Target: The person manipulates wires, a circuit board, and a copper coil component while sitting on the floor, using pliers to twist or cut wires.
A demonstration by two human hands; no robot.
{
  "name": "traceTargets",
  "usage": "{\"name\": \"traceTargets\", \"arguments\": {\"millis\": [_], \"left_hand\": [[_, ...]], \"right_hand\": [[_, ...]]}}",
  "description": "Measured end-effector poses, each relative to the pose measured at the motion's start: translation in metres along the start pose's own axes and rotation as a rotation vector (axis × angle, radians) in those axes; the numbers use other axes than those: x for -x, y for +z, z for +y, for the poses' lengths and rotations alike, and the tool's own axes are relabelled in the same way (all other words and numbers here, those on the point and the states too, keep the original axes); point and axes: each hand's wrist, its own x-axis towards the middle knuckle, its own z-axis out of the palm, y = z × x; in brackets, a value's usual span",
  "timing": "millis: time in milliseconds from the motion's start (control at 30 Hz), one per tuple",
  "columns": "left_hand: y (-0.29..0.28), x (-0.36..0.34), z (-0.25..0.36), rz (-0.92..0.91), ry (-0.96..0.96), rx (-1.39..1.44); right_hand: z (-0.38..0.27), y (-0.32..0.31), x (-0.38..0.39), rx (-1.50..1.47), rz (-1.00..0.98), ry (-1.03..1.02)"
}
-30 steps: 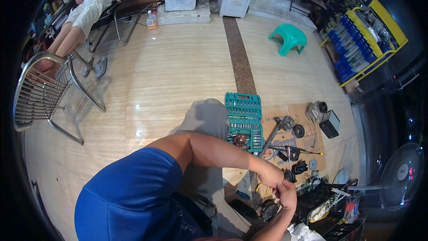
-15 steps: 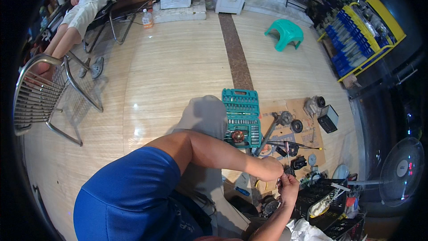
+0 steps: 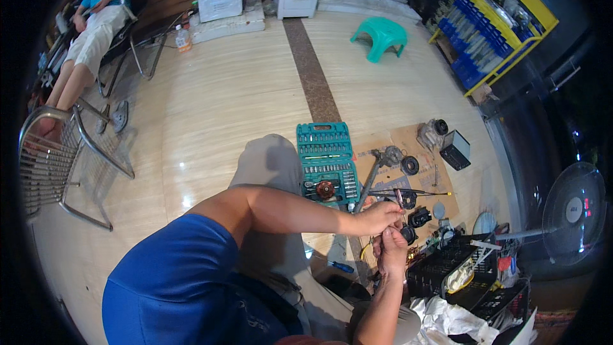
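My left hand (image 3: pixel 379 218) reaches across from the left, its fingers closed in a pinch. Just below it, my right hand (image 3: pixel 391 250) is closed too, thumb and fingertips meeting the left fingers. Whatever lies between them is too small and covered to make out. A slim shiny piece (image 3: pixel 400 198) shows just beyond the left fingers; I cannot tell if it is held. Close by on the cardboard (image 3: pixel 408 135) are a black motor-like part (image 3: pixel 419 217) and a grey disc (image 3: pixel 438 210). A blue-handled screwdriver (image 3: pixel 341 267) lies left of my right wrist.
A green socket set case (image 3: pixel 324 129) lies open, a round copper-wound part (image 3: pixel 325 190) on it. Farther off are a black ring (image 3: pixel 410 165), a black box (image 3: pixel 455 150) and a green stool (image 3: pixel 383 33). Black crates (image 3: pixel 440 275) and a fan (image 3: pixel 573 211) stand right. Someone sits (image 3: pixel 105 25) back left.
The whole view has shifted, so the room's things sit farther left and slightly higher. My hands remain together; the left hand's fingers show more now, with the right just below them.
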Motion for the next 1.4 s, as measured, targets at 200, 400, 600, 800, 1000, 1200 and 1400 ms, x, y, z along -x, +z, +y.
{"name": "traceTargets", "arguments": {"millis": [200, 400, 600, 800, 1000, 1200, 1400], "left_hand": [[-0.004, -0.004, 0.031, 0.056, -0.183, 0.571], [-0.022, -0.002, 0.054, -0.492, -0.295, 0.522], [-0.016, 0.001, 0.046, -0.732, 0.056, -0.762], [-0.003, 0.011, 0.022, -0.524, -0.006, -1.126], [-0.006, -0.004, 0.004, -0.285, 0.097, -1.004], [-0.019, -0.012, 0.007, -0.173, -0.205, 0.657], [-0.023, -0.009, 0.033, -0.168, -0.210, 0.654]], "right_hand": [[0.001, -0.003, 0.001, 0.150, -0.121, 0.074], [-0.020, -0.030, 0.000, 0.416, -0.184, 0.035], [-0.030, -0.039, 0.006, 0.554, -0.119, 0.075], [-0.020, -0.031, 0.004, 0.531, 0.059, 0.073], [-0.031, -0.014, 0.010, 0.216, 0.111, 0.066], [-0.011, -0.004, 0.007, 0.145, -0.017, 0.047], [-0.013, -0.009, 0.002, 0.131, -0.129, 0.150]]}}
